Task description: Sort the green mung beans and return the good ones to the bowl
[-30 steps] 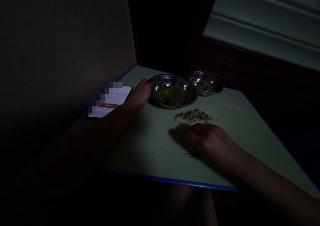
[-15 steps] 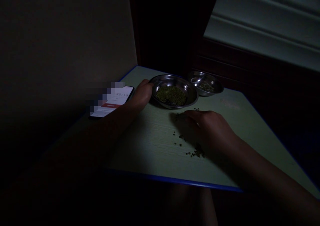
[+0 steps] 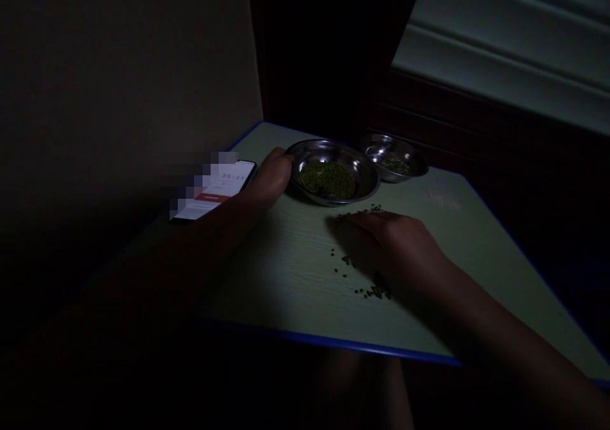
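Note:
My left hand (image 3: 275, 174) is closed on the near-left rim of a shiny metal bowl (image 3: 366, 192), thumb at the edge. Inside lies a heap of small green beans (image 3: 328, 179), which look like mung beans. My right hand (image 3: 398, 233) is low over the table, its fingers drawn together and pointing left among loose beans (image 3: 342, 218) just in front of the bowl. Whether a bean is between those fingertips is hidden in the dark. More loose beans (image 3: 376, 289) are scattered on the near side of that hand.
A second metal bowl (image 3: 417, 168) with a thin layer of small pieces stands behind on the right. A lit phone (image 3: 212, 196) showing a timer lies by my left forearm. The pale green table (image 3: 295, 277) has a blue edge; a wall rises at left. The room is dim.
More loose beans show beside my right fingertips, near the bowl. Both hands keep nearly the same place; the view has shifted slightly. The phone's timer has advanced by one second.

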